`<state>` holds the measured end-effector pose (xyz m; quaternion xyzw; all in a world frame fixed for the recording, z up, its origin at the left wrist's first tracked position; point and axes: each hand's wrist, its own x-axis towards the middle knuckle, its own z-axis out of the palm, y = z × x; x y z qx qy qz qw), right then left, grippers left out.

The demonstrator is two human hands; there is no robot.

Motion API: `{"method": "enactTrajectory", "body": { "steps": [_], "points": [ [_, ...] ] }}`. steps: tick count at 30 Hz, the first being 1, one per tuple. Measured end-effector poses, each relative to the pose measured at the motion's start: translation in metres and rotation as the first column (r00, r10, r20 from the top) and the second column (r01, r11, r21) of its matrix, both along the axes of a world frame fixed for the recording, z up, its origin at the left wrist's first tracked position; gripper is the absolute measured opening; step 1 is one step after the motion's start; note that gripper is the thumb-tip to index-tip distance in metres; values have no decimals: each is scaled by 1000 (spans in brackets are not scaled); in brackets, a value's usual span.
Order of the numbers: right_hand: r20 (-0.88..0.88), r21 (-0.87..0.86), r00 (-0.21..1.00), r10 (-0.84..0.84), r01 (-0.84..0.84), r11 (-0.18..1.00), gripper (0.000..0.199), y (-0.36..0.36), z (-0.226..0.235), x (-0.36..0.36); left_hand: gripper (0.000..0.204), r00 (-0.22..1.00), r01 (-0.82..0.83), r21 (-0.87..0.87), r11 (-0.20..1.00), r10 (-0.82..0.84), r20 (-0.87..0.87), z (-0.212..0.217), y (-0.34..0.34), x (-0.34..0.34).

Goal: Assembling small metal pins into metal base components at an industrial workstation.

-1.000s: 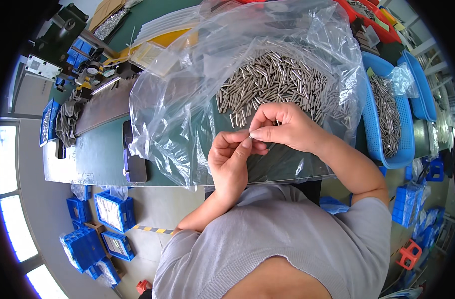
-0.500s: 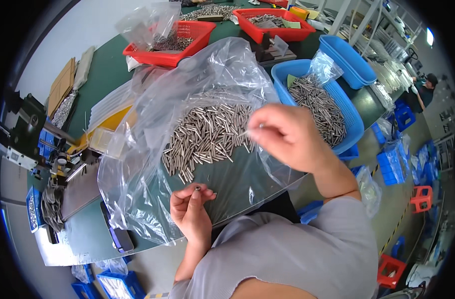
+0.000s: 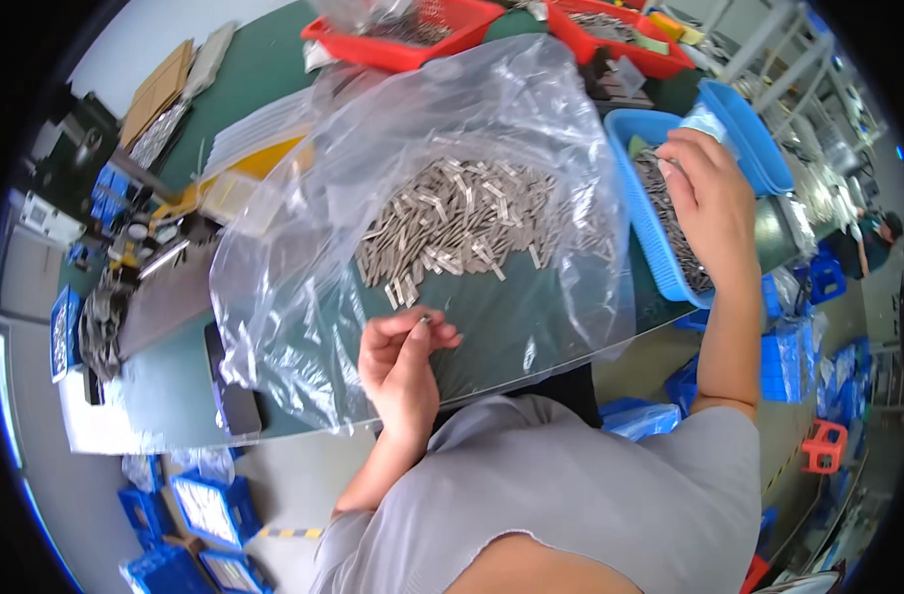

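Right fingers [image 3: 684, 150] over slender metal pins [image 3: 678, 238]

Head fisheye looks down, near, on table [image 3: 249, 84], metal pins [image 3: 472, 213] central.

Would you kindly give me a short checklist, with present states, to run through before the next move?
1. Left hand pinches the small part between thumb and finger: ok.
2. Right hand is over the blue basket: ok.
3. Right fingertips are free of any part: cannot tell, the grip is too blurred.
4. Blue basket stands upright, with pins in it: ok.
5. Pile of pins lies clear of both hands: ok.
6. Pile lies inside the plastic bag rather than on top: cannot tell.
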<state>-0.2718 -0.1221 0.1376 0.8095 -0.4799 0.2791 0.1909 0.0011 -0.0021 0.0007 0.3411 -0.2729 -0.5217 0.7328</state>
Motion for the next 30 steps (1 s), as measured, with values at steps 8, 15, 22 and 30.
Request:
{"method": "enactTrajectory", "body": {
  "steps": [8, 15, 22, 30],
  "points": [
    [172, 522, 819, 547, -547, 655, 13, 7, -47, 111, 9, 1000, 2, 14, 1000, -2, -12, -2, 0, 0],
    [125, 598, 834, 537, -495, 630, 17, -17, -82, 126, 10, 1000, 4, 20, 1000, -3, -25, -2, 2, 3],
    [277, 580, 772, 572, -609, 541, 15, -13, -93, 129, 6, 999, 36, 45, 998, -36, -5, 1, 3, 5],
    [205, 574, 802, 561, -563, 595, 15, -15, -93, 126, 6, 999, 32, 34, 999, -31, -10, 0, 2, 3]
  ]
}}
